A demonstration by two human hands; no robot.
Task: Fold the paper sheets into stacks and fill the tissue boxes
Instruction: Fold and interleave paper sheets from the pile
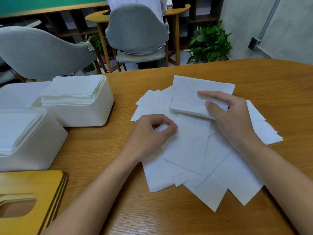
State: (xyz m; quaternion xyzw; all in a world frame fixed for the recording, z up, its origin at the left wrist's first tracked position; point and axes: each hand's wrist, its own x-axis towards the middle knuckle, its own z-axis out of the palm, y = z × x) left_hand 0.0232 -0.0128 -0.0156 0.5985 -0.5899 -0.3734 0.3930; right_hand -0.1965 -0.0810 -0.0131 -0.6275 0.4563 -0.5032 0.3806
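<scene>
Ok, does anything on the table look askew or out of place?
Nothing damaged or spilled. The loose sheets lie fanned at odd angles under the left hand and the right hand, which grips a folded pile. The stack in the far tissue box rises above its rim, slightly skewed.

Left grip [153, 131], right grip [227, 116], both curled.

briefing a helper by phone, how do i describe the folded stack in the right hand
On the wooden table, right of the tissue boxes, loose white sheets lie fanned out. At their far edge the right hand pinches the folded stack: the only thick, squared pile among thin flat sheets.
</scene>
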